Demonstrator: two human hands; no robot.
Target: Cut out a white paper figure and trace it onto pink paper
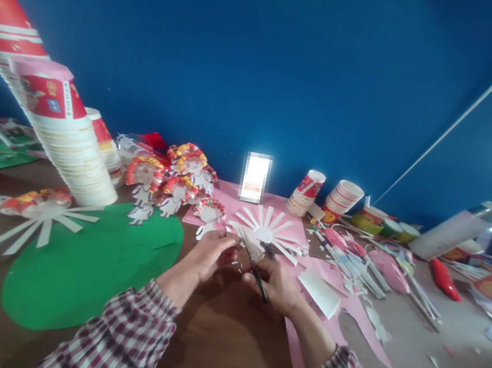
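Observation:
Over the near middle of the table, my left hand (210,255) is closed, its fingers pinching a small piece of white paper (249,240). My right hand (278,286) is wrapped round a pair of dark-handled scissors (261,280), whose blades meet the paper. Just beyond both hands lies a white paper cup cut into spread strips (264,233), on a pink sheet (225,196). Left of my left hand, several paper figures (172,193) stand or lie with red and yellow curled rings. The paper's exact outline is blurred.
A green oval sheet (92,271) covers the left side. Tall stacked paper cups (77,141) lean at far left; shorter cup stacks (343,198) stand at the back. Pink offcuts (343,334), markers (368,269) and a white bottle (457,231) crowd the right. A blue wall (269,55) rises behind.

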